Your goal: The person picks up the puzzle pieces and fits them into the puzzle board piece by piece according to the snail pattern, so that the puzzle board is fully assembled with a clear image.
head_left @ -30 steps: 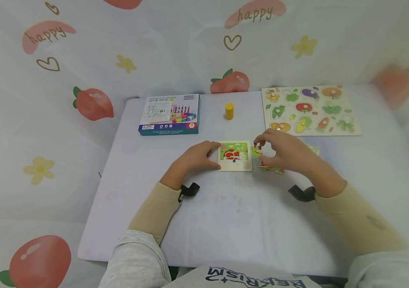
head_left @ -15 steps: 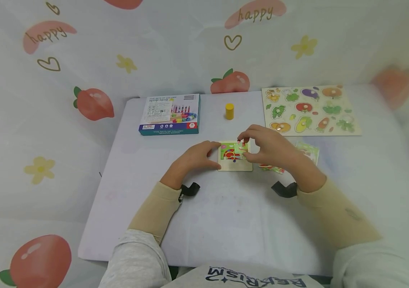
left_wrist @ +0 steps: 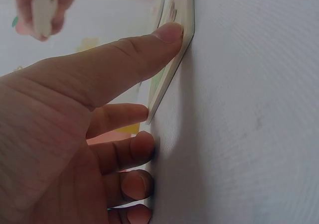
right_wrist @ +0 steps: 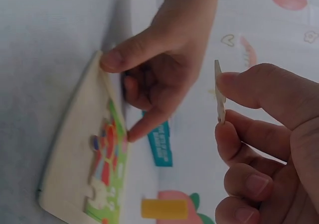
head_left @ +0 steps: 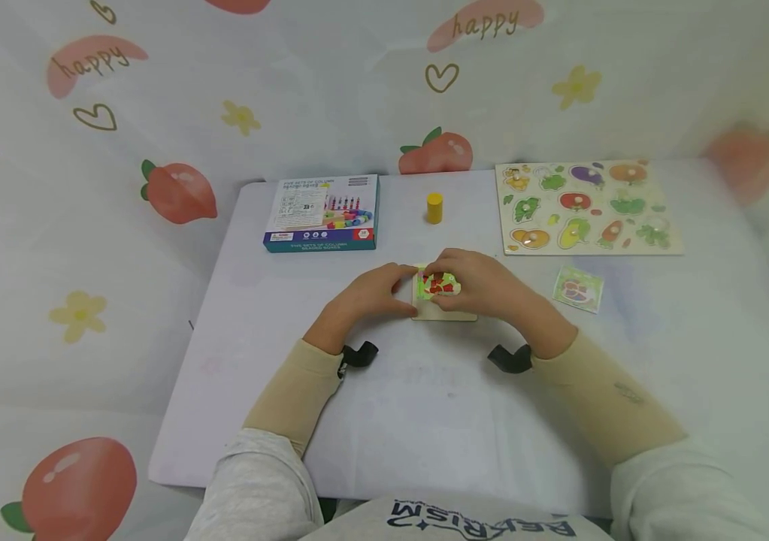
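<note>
A small square wooden puzzle board (head_left: 445, 315) lies on the table, with a colourful green and red picture in its far part and bare wood in its near part. My left hand (head_left: 372, 293) holds it by its left side, thumb at the near corner and index finger at the far corner; the other fingers are loosely bent in the left wrist view. My right hand (head_left: 482, 285) is above the board and pinches a thin puzzle piece (right_wrist: 219, 94) between thumb and fingers. In the right wrist view that piece appears edge-on, apart from the board.
A pale green square with a printed picture (head_left: 579, 290) lies to the right. Behind stand a boxed beads set (head_left: 321, 214), a yellow cylinder (head_left: 434, 208) and a vegetable peg puzzle (head_left: 590, 209). A white cloth with peaches hangs behind the table.
My right hand has moved left from beside the board to over it, now with a red and green piece. The loose pieces right of the board no longer show. My left hand stays put.
</note>
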The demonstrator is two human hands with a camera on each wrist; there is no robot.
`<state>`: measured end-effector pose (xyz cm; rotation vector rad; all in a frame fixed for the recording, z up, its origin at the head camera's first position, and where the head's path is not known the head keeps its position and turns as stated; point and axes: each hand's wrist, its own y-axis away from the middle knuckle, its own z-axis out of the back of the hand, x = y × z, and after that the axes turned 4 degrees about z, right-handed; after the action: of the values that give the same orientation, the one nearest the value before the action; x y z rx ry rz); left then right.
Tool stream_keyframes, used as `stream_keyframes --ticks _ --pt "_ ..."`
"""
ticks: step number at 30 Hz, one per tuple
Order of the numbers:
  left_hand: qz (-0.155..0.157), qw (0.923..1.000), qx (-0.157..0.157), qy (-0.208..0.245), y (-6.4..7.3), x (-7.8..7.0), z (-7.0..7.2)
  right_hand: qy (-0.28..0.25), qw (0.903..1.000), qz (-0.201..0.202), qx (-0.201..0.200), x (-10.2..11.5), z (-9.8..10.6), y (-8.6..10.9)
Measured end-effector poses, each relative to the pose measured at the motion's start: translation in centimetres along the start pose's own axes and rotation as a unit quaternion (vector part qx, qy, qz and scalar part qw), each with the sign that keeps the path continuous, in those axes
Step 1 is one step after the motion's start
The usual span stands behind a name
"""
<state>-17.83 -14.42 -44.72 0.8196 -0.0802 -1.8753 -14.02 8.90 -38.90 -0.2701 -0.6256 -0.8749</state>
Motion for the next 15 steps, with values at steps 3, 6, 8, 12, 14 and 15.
stream_keyframes --ticks 3,6,8,12,14,15 --pt "0.000 1.0000 0.000 0.000 -0.1 0.0 0.0 0.014 0.9998 0.005 0.010 -0.4 -0.8 -0.4" --pt "-0.001 1.0000 0.001 0.000 -0.1 0.0 0.0 0.026 0.9994 0.008 0.019 -0.8 -1.5 -0.8" --pt "-0.002 1.0000 0.001 0.002 0.0 0.0 0.1 0.034 0.9991 0.009 0.023 -1.1 -2.0 -1.0" --pt "-0.003 1.0000 -0.001 0.006 0.0 0.0 0.0 0.048 0.9982 0.002 0.036 -1.6 -2.8 -1.4" --pt "-0.003 1.0000 -0.001 0.007 0.1 -0.1 0.0 0.049 0.9977 -0.006 0.047 -1.8 -3.1 -1.4" --pt "-0.003 1.0000 -0.002 0.008 0.1 -0.1 0.0 0.051 0.9973 -0.010 0.052 -1.8 -3.2 -1.5"
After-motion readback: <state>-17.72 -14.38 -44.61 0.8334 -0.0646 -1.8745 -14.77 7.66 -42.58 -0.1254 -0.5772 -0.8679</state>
